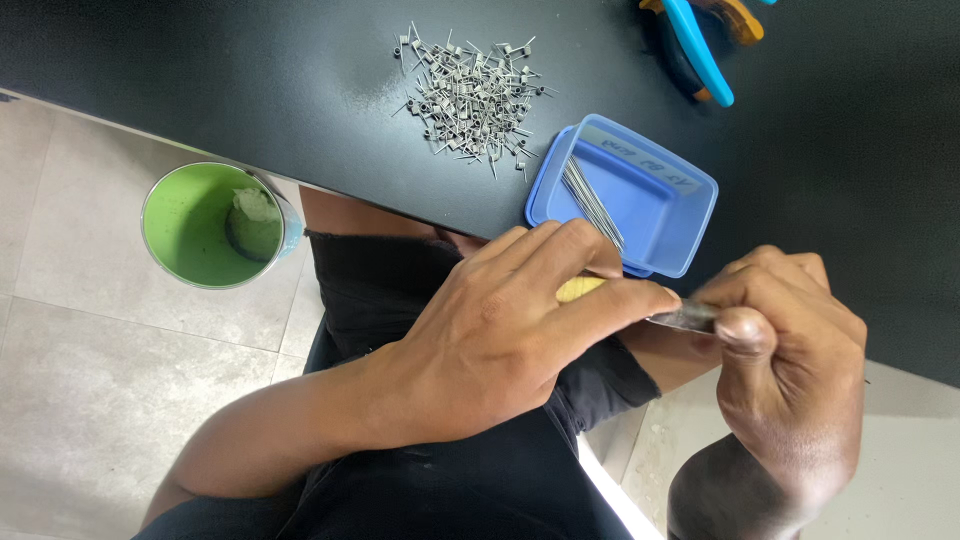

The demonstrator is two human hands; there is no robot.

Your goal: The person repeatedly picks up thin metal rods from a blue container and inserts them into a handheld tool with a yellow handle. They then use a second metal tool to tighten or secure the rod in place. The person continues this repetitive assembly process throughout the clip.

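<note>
1. Steel wire is the work here: a person's left hand (500, 330) closes around a yellow-handled tool (580, 288), most of which is hidden under the fingers, so its kind cannot be told.
2. Meeting it from the other side, the right hand (790, 350) pinches narrow on a thin grey metal piece (685, 317), thumb pressed on top; the piece spans the small gap between the two hands, just off the table's edge and above the lap.
3. Blue plastic tub (650, 200) sits on the black table (250, 90) just beyond the hands, holding a bundle of straight wires (592, 202).
4. Farther back lies a loose pile of small wire coils (470, 95) with short legs; blue-and-orange pliers (700, 45) rest near the table's far edge.
5. Green cup (205, 225) stands on the tiled floor, well apart to the left.
6. Judged from the grip, doing this well calls for a firm right pinch close to the tool's tip, the left wrist steady, and both hands kept near the tub so nothing drops to the floor.
</note>
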